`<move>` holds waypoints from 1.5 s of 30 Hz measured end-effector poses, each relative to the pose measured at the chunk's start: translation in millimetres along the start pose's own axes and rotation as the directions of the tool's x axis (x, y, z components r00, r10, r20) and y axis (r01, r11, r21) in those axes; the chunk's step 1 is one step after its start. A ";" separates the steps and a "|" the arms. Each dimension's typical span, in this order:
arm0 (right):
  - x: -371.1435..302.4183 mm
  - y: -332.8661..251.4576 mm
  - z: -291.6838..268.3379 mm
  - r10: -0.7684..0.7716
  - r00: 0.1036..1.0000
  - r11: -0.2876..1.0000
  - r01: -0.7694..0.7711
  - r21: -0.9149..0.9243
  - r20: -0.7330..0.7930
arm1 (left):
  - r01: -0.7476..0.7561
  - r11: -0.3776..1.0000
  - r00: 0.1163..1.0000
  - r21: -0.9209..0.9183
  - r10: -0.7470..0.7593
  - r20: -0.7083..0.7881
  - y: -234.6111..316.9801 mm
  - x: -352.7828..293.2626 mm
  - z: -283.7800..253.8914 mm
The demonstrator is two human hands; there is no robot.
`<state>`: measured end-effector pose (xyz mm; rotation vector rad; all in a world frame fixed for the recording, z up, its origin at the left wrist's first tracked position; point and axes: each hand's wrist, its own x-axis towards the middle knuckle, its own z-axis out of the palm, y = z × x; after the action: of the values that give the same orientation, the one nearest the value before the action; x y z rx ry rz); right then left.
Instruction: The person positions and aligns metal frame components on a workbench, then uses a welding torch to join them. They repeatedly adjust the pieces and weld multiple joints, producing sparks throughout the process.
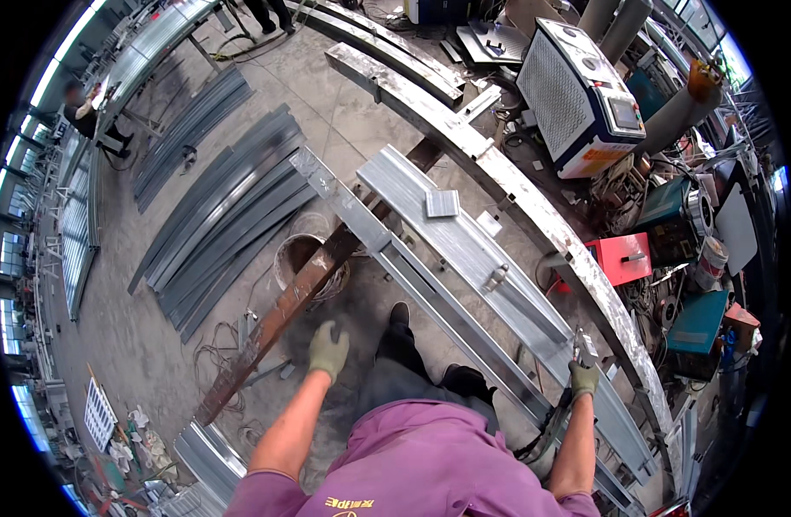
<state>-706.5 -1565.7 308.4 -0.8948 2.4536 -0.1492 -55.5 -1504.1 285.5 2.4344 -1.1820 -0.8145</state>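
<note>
Concrete floor (325, 102); tool (587, 348) in right hand (584, 379), left hand (329, 350) well apart.

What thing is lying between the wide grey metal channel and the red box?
In the head view, the long whitish beam lies between the wide grey metal channel and the red box.

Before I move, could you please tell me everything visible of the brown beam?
The brown beam looks like long, straight metal, scuffed and worn. It slants from lower left toward upper middle, overlapping a bucket and passing beneath a grey channel. The left hand is apart from it; contact with the bucket is unclear.
</note>
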 end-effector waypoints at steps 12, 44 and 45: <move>-94.7 -15.3 22.3 0.002 0.875 0.984 -0.088 -0.154 -0.483 | -0.679 0.684 0.730 0.267 0.666 0.149 250.1 225.0 38.6; -184.8 -368.1 92.5 -0.492 0.630 0.709 -0.111 0.696 0.601 | 0.426 0.612 0.553 -0.666 0.407 0.727 202.0 95.6 -20.9; -184.1 -361.0 100.2 -0.484 0.575 0.744 -0.125 0.656 0.659 | 0.425 0.629 0.512 -0.651 0.426 0.746 195.3 87.4 -26.0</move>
<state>-330.8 -1723.1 400.3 -0.6754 1.2597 -0.5164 -115.9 -1691.5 373.1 1.1630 -0.7158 -2.1787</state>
